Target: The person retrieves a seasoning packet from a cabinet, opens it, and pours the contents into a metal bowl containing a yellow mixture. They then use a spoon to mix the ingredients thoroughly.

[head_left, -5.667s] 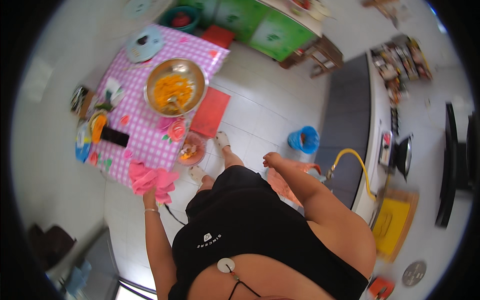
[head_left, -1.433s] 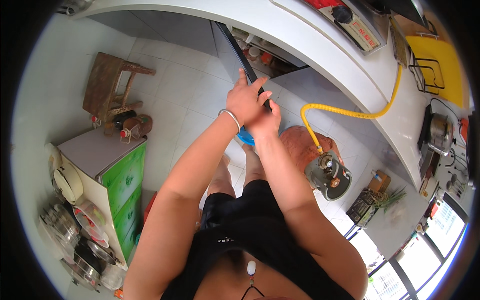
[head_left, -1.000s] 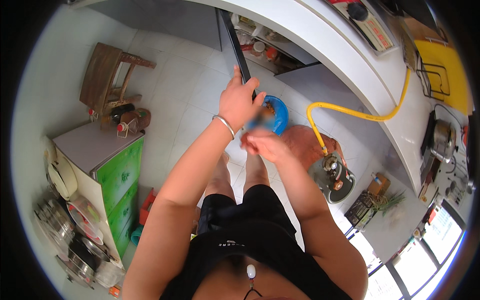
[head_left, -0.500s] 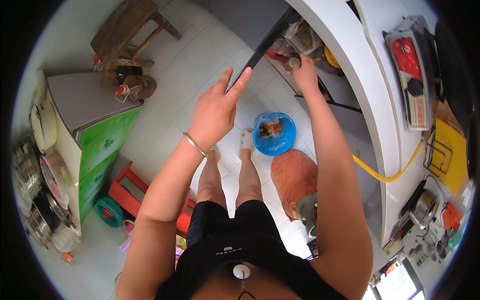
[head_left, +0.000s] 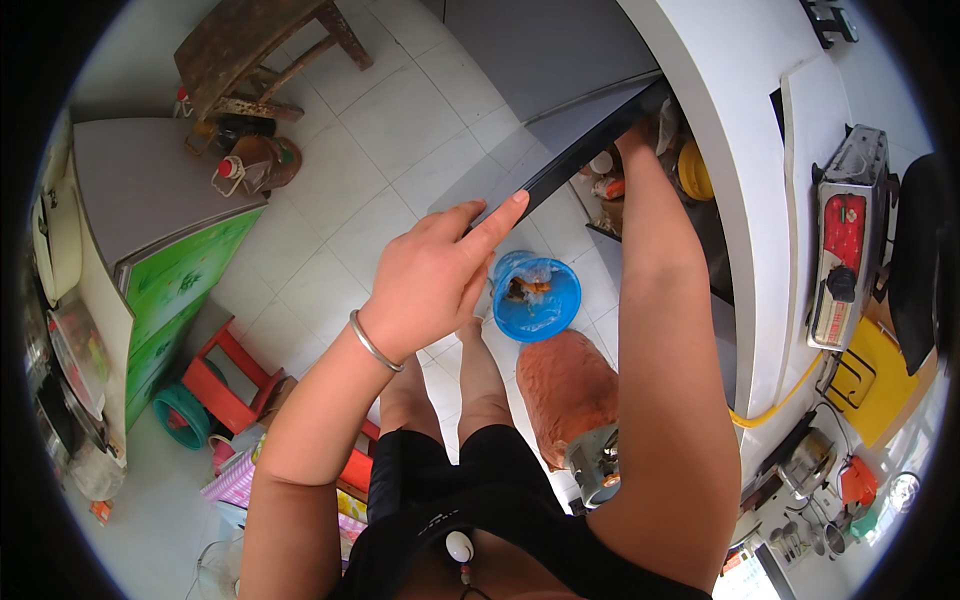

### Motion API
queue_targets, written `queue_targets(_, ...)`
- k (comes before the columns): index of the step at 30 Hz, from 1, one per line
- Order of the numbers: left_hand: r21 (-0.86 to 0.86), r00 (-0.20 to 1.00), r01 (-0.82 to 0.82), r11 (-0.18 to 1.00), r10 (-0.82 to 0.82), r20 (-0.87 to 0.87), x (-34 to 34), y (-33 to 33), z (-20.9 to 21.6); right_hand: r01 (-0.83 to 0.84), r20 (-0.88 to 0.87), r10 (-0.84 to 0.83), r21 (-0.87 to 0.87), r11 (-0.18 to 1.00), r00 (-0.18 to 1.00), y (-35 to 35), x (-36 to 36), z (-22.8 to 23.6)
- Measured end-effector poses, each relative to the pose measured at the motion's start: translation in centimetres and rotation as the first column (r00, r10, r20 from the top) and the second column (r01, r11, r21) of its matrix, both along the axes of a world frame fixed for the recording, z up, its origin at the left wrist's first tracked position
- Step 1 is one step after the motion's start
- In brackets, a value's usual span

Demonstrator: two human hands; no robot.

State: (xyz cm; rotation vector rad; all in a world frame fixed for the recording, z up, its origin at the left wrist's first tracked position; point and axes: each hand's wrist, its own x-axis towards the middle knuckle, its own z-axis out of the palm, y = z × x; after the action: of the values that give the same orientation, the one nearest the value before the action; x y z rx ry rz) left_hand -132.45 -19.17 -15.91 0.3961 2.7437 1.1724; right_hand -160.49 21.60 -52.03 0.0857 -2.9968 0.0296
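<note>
My left hand [head_left: 435, 265] is at the edge of the dark grey cabinet door [head_left: 590, 140], which stands swung out. Its index finger lies along the near side of the edge, and the other fingers go round behind. A silver bangle [head_left: 375, 343] is on that wrist. My right hand [head_left: 632, 138] reaches into the low cabinet under the white counter, and its fingers are hidden behind the door edge. Close by inside are a small round white-topped container [head_left: 601, 162], an orange-and-white packet [head_left: 608, 188] and a yellow round thing [head_left: 694, 170].
A blue bin [head_left: 565, 300] with a plastic liner and scraps stands on the tiles, beside a reddish-brown covered object [head_left: 570, 390]. The white counter [head_left: 740, 200] holds a portable gas stove [head_left: 840, 260]. At left are a green-fronted cabinet [head_left: 190, 270], bottles [head_left: 265, 165] and a wooden stool [head_left: 250, 50].
My right hand has gone deeper into the cabinet; the small round-topped container it held now appears beside it. My left hand stays at the door edge. The view has shifted.
</note>
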Motion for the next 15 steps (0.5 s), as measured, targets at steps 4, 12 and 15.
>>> queue_targets(4, -0.044, 0.997, -0.050, 0.998, 0.052, 0.048, -0.3, -1.5, -0.1, -0.038, 0.253, 0.057, -0.082, 0.996, 0.966, -5.6, 1.7, 1.8)
queue_targets(12, -0.016, 0.998, -0.035, 0.999, 0.035, 0.043, -1.2, -2.2, -0.3, -0.303, -0.094, 0.291, -0.170, 0.938, 0.952, -9.2, 3.7, 11.5)
queue_targets(15, -0.005, 0.999, -0.019, 1.000, 0.019, 0.033, -1.4, -2.1, -0.2, -0.268, -0.125, 0.241, -0.297, 0.916, 0.963, -8.4, 2.4, 11.1)
